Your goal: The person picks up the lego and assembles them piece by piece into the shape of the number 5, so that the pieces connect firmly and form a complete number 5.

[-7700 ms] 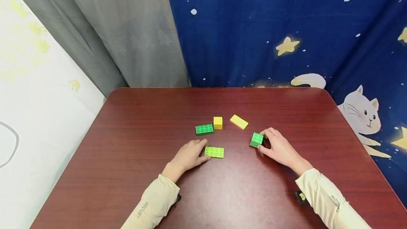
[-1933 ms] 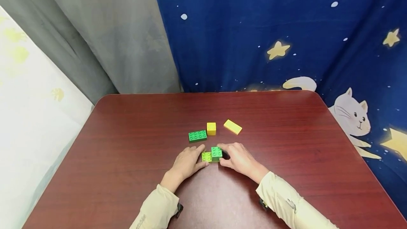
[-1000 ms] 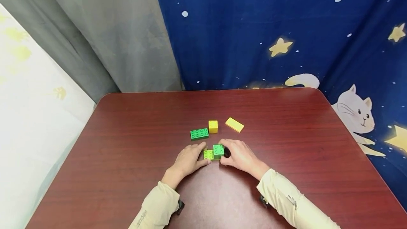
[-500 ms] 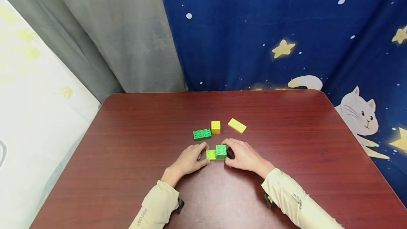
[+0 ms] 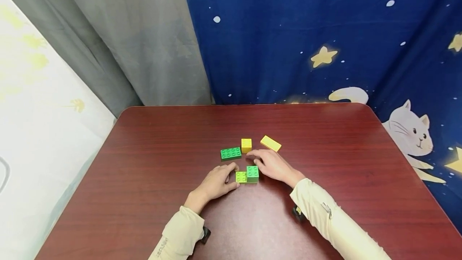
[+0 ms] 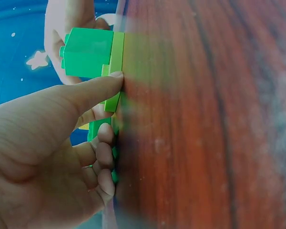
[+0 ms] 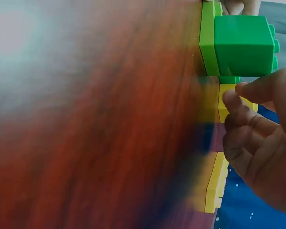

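A lime-green flat toy brick [image 5: 240,177] lies on the table with a green square brick [image 5: 252,173] stacked on its right end. My left hand [image 5: 215,181] holds the lime brick's left end between thumb and index finger; in the left wrist view the thumb [image 6: 100,90] touches its near edge. My right hand [image 5: 276,165] is off the stack, just behind and right of it, holding nothing. Its fingers reach toward a small yellow brick [image 5: 246,145]. In the right wrist view, the thumb and fingers stand in front of that yellow brick [image 7: 224,102].
A dark green flat brick [image 5: 231,153] lies left of the small yellow brick. A yellow flat brick [image 5: 270,143] lies at an angle behind my right hand. The reddish-brown table [image 5: 162,139] ends at curtains at the back.
My right hand set the green square brick on the lime brick's right end, then let go. Within the last half second it moved away from the stack toward the yellow brick. The left hand stayed.
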Tool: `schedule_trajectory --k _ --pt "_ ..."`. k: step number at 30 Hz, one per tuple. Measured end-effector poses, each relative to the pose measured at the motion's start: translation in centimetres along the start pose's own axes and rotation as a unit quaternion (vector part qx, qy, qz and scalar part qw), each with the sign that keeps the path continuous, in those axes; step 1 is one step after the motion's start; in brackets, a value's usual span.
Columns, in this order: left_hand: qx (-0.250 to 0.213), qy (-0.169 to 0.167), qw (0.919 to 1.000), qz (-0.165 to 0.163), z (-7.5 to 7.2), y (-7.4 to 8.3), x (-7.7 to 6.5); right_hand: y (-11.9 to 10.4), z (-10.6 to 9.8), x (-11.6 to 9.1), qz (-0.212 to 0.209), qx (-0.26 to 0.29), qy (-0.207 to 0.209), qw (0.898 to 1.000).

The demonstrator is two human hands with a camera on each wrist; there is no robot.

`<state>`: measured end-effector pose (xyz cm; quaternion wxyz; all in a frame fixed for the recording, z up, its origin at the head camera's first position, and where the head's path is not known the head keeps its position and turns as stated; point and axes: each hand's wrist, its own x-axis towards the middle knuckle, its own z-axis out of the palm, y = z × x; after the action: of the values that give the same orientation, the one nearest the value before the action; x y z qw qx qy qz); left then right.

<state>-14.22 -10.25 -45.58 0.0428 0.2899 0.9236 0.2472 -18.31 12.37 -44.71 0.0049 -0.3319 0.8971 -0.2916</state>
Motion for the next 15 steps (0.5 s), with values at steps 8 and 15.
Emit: schedule_trajectory --k 8,15 --pt "-0.004 0.004 1.0 0.004 0.1 -0.1 0.0 0.7 0.1 1.8 0.024 0.044 -0.015 0.999" --pt "-0.007 0.015 0.9998 0.014 0.2 -0.3 -0.1 0.9 0.3 2.9 0.047 0.029 -0.026 0.998"
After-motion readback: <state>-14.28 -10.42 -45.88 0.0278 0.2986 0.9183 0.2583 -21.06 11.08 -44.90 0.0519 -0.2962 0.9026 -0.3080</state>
